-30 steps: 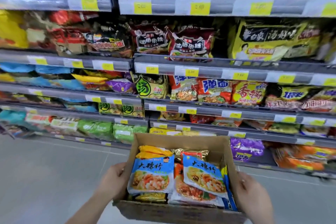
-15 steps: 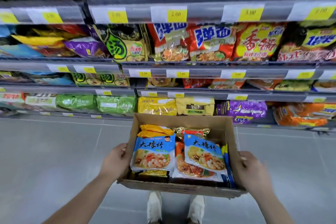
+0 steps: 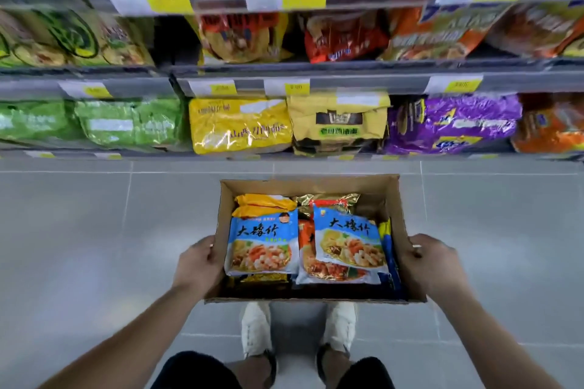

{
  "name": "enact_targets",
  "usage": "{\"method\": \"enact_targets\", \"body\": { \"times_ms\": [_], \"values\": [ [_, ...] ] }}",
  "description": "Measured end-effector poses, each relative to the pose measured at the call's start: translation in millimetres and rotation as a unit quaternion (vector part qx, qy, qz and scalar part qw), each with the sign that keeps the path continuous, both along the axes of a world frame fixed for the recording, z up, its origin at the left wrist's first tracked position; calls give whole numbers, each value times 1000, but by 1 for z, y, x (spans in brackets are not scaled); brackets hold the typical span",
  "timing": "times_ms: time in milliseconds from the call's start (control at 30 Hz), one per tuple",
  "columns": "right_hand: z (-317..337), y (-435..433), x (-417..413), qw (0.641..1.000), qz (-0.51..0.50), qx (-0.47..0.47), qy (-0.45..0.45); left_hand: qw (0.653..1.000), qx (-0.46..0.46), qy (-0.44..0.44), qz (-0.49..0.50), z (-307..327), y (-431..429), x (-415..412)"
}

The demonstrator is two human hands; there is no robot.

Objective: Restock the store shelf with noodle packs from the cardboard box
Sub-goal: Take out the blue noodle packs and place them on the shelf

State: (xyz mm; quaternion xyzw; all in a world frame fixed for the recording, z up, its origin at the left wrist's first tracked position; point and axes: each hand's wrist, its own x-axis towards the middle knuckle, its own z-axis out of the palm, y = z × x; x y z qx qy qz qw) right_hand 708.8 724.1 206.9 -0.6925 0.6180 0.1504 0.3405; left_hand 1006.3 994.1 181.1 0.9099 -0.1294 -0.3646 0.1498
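Observation:
I hold an open cardboard box (image 3: 400,221) in front of me, low over the grey floor. My left hand (image 3: 197,262) grips its left wall and my right hand (image 3: 431,262) grips its right wall. On top inside lie two light-blue noodle packs, one on the left (image 3: 262,246) and one on the right (image 3: 349,241). Yellow, gold and red packs show beneath and behind them. The store shelf (image 3: 347,80) rises just beyond the box, its tiers full of noodle packs.
The bottom shelf tier holds green packs (image 3: 126,123), a yellow pack (image 3: 240,126), a yellow-black pack (image 3: 339,123) and purple packs (image 3: 452,123). Yellow price tags line the shelf rails. My feet in white shoes (image 3: 257,328) stand under the box on the tiled floor.
The view has tilted down: upper shelves left the frame and my shoes and legs came in. The box has gone lower, toward the floor, both hands still on its sides.

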Motion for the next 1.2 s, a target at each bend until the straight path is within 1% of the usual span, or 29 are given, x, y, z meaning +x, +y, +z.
{"method": "enact_targets", "body": {
  "times_ms": [67, 200, 367, 500, 667, 767, 900, 967, 1033, 1100, 1133, 1200],
  "values": [
    [-34, -3, 2, 1000, -9, 13, 8, 1000, -3, 6, 5, -34, -3, 1],
    [-96, -11, 9, 999, -40, 18, -15, 1000, -7, 10, 18, -100, -13, 12],
    [-162, -24, 18, 997, -65, 13, -33, 999, -39, 1, 28, -161, -33, 24],
    [-201, -32, 25, 997, -59, -10, -40, 998, -49, -6, 34, -197, -42, 33],
    [-231, -37, 27, 996, -73, 4, -46, 997, -71, -4, 33, -219, -50, 36],
    [-244, -37, 26, 996, -73, 9, -49, 997, -70, 0, 13, -225, -52, 38],
    [-254, -37, 21, 997, -54, 1, -48, 997, -74, 9, 7, -229, -48, 38],
    [-256, -39, 17, 998, -39, 1, -41, 998, -47, 12, -30, -231, -45, 43],
    [-259, -46, 17, 1000, 5, 14, -7, 997, -5, 16, -75, -235, -47, 54],
    [-256, -55, 25, 996, 71, 17, 47, 995, 29, 11, -100, -237, -53, 62],
    [-254, -59, 31, 993, 97, 0, 70, 994, 26, -10, -104, -237, -56, 63],
    [-246, -64, 44, 984, 132, -82, 91, 986, -33, -117, -118, -236, -65, 62]
  ]
}}
